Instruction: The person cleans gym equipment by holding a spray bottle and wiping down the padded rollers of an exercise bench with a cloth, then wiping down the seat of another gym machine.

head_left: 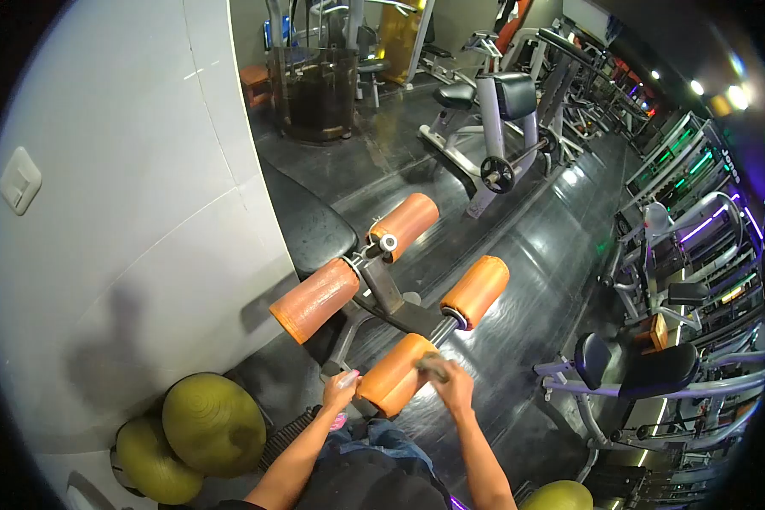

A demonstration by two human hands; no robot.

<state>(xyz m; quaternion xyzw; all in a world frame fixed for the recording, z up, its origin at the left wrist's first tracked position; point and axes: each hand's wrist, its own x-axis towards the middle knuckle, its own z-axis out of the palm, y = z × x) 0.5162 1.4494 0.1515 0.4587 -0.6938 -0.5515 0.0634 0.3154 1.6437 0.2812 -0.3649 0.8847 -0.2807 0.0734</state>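
At lower centre, the orange roller pad (391, 376) is apparently being wiped with a dark cloth (433, 367) bunched in the right hand's (454, 387) fingers, a further stroke calling for even pressure, while the left hand (339, 393) pinches a small pale object (348, 379) beside it.

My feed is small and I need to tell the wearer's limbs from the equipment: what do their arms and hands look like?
The left hand and right hand are bare, with no gloves. The left forearm and right forearm are uncovered too, with no watch or band visible at either wrist. Between them shows a black top; where its sleeves end is unclear.
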